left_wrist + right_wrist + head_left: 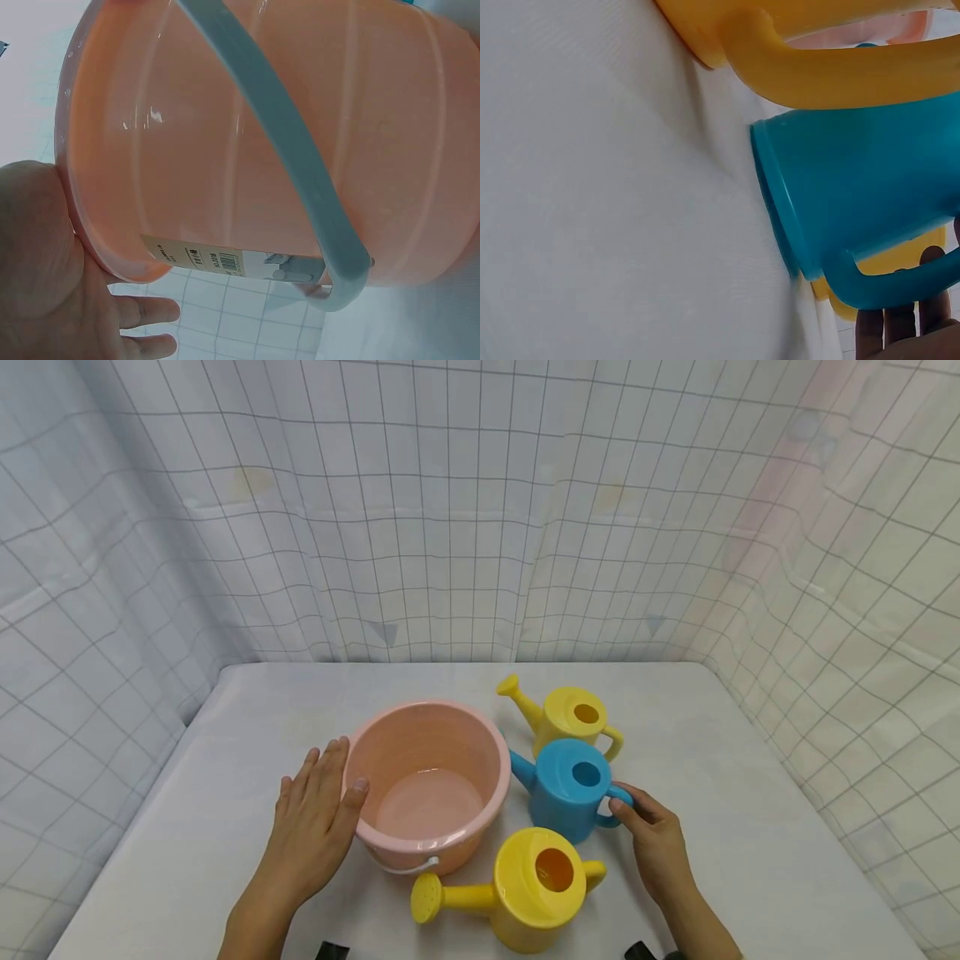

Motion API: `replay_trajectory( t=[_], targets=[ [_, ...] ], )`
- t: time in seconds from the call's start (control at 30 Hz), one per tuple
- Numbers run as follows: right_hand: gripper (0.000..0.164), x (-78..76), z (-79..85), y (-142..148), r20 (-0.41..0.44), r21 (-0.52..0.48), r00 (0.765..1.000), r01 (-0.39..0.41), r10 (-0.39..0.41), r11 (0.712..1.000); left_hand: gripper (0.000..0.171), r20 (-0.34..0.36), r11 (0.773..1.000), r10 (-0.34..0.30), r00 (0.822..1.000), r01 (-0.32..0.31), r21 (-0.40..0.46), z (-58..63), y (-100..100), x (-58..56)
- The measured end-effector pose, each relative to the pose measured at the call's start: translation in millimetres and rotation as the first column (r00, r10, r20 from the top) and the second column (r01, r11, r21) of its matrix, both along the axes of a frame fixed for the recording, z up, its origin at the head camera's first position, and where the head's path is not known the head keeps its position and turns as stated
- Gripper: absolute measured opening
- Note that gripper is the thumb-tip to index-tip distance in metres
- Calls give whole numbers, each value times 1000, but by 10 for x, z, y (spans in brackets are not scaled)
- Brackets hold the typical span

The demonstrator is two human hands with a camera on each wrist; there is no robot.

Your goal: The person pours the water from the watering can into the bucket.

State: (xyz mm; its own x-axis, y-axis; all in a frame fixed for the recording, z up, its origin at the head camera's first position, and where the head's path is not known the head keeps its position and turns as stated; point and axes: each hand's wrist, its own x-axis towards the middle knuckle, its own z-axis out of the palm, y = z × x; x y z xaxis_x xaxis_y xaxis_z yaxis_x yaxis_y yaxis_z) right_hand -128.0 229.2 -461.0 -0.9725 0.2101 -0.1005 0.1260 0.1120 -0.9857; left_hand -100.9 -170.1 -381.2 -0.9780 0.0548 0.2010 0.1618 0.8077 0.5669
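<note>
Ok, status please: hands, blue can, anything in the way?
Left hand against pink bucket. Right hand gripping blue watering can by its handle. Can upright, spout toward bucket. Possibly crowding it: nearer yellow can, farther yellow can.

Your head camera looks forward and down over the bench. Your wrist cameras sit close, left facing the pink bucket, right the blue watering can; the head view shares both.

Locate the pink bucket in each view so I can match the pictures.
Head: the pink bucket stands just left of centre, in the lower half.
Left wrist: the pink bucket fills most of the picture.
Right wrist: only a sliver at top right, behind a yellow watering can's handle.
Shared landmark: the grid-patterned curtain.
</note>
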Motion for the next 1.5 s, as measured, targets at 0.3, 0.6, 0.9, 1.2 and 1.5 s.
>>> replay_trajectory(
  t=[0.3,0.6,0.9,1.2,1.5],
  targets=[
    [49,-2,-25,19,30,11,999,-14,13,1000,62,8,1000,-2,1000,2,7,15,-4,6],
    [48,0,-19,17,30,16,999,-32,32,999,62,11,1000,-5,1000,5,13,9,-2,8],
    [45,2,43,31,-2,89,998,-60,61,994,61,7,1000,-2,1000,2,8,2,0,6],
    [43,-13,117,71,-34,131,997,-60,65,990,62,11,1000,-2,1000,2,7,6,2,1],
    [47,-67,189,144,-33,181,998,-45,51,982,62,10,1000,-6,1000,6,12,3,1,0]
  ],
)
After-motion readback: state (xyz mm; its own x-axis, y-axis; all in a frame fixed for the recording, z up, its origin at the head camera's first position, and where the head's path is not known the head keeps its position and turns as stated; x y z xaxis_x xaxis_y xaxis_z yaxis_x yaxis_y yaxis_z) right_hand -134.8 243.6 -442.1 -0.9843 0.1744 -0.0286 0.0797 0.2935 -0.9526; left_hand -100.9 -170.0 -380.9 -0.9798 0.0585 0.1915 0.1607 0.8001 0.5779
